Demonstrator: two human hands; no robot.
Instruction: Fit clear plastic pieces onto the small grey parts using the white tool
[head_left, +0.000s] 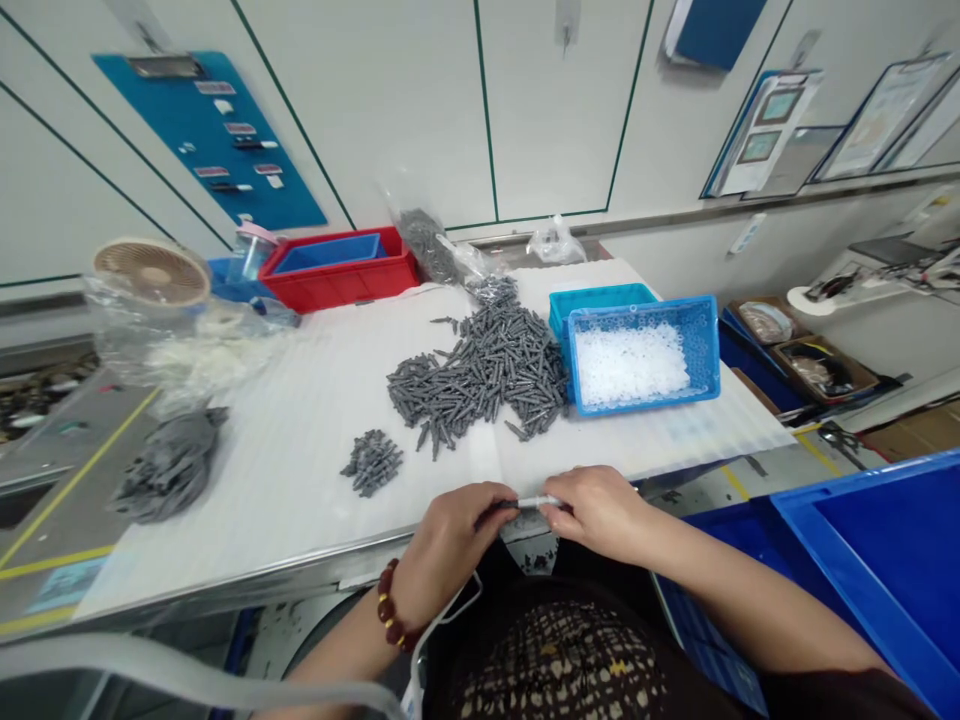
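Just past the table's front edge, my left hand (457, 525) pinches a slender dark grey part (508, 504), mostly hidden by the fingers. A thin white tube-like piece (534, 501) runs from it to my right hand (600, 508), whose thumb and fingers are closed on the other end. The two pieces meet end to end; how they join is too small to tell. Beyond my hands lies a large heap of slender grey ribbed parts (487, 370). A smaller pile of such parts (373, 462) sits nearer, to the left.
A tilted blue bin (645, 405) of small white pieces leans on a teal bin (600, 297). At the back stand a red bin (337, 290) and a bag of grey parts (427, 245). Grey cloth (169, 465) lies left; a blue crate (885, 560) is right.
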